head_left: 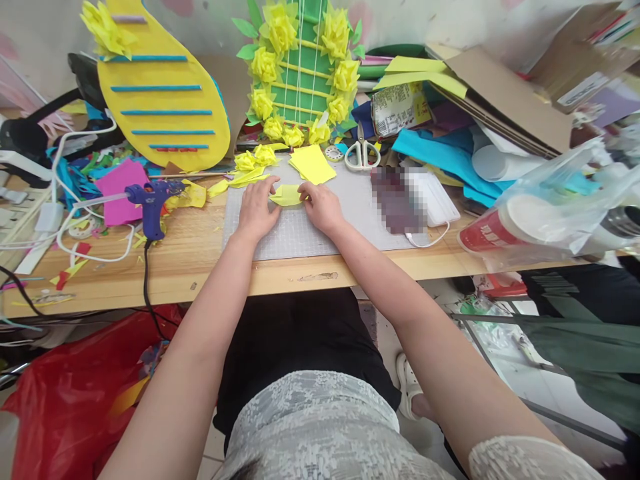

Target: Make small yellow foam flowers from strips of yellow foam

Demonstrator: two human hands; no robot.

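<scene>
Both hands are at a small folded piece of yellow paper [287, 195] just above the grey cutting mat [360, 233]. My right hand [323, 208] pinches its right end between thumb and fingertips. My left hand [257, 212] curls around the left end, thumb below and fingers above; its exact contact is partly hidden. Behind the paper lies a stack of yellow paper squares [313, 164]. Finished yellow paper flowers [256, 157] and loose yellow petals [247, 177] sit beyond my left hand.
A purple glue gun [154, 208] with a cord stands left. White-handled scissors [362, 155] and a white box [436, 197] are right, near a bagged red cup [493, 230]. Behind stand a yellow guitar-like cutout [165, 100] and a green flowered one [305, 73]. Cardboard [510, 93] is piled back right.
</scene>
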